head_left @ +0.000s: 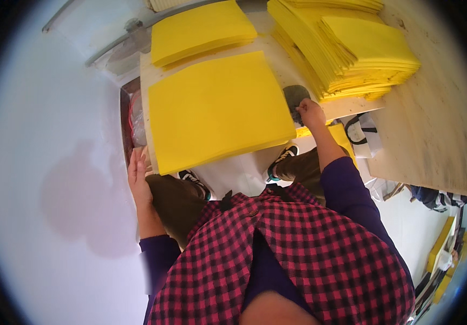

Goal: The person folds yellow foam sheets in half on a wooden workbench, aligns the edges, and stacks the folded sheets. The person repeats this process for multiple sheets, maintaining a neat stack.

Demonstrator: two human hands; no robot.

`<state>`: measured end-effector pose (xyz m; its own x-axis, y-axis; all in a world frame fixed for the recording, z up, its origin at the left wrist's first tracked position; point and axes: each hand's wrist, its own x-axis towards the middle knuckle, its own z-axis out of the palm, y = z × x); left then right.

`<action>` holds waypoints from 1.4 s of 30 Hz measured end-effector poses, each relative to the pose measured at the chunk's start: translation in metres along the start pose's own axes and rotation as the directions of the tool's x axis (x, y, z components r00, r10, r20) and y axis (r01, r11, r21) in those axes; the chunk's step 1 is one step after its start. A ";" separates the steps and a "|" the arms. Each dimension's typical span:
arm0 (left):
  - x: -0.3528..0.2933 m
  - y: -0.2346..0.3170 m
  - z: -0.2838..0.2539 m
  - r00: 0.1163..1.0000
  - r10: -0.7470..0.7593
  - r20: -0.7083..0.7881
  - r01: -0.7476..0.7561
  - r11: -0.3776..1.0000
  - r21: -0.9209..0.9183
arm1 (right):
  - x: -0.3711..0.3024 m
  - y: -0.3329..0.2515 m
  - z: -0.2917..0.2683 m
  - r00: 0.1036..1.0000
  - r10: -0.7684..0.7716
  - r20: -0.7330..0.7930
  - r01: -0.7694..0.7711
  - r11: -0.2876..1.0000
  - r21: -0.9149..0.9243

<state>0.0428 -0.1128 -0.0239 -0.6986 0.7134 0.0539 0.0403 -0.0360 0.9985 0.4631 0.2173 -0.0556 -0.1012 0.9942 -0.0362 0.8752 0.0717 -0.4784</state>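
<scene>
A large stack of flat yellow sheets (217,108) lies on the wooden table in front of me. My left hand (140,176) is by the near left corner of this stack, fingers stretched out and holding nothing that I can see. To the right of the stack, my right hand (312,112) has its fingers closed at the edge of a dark grey rounded pad (296,95), whose exact kind I cannot make out. The pad rests on the table between the front stack and a taller pile of folded yellow pieces (352,54).
Another yellow stack (201,33) lies behind the front one. A white wall (54,179) runs close on my left. At the right, a white bag (364,135) with black handles is beside a wooden panel (428,130). Dark bundled items (433,197) lie farther right.
</scene>
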 end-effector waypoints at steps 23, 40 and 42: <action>-0.005 -0.014 -0.016 0.993 0.045 -0.106 -0.057 0.991 -0.120 | -0.054 0.068 -0.049 0.973 -0.039 -0.227 0.127 0.914 0.386; -0.010 -0.023 -0.020 0.989 0.137 -0.061 -0.132 0.988 0.078 | -0.110 0.100 -0.051 0.987 -0.099 -0.123 0.097 0.995 -0.029; -0.013 -0.021 -0.018 0.988 0.146 -0.058 -0.139 0.985 0.104 | -0.099 0.078 -0.046 0.956 -0.212 -0.204 0.219 0.976 0.012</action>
<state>0.0384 -0.1335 -0.0460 -0.7255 0.6587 0.1992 0.2112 -0.0624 0.9754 0.5634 0.1286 -0.0488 -0.1856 0.9513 0.2460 0.8261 0.2867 -0.4852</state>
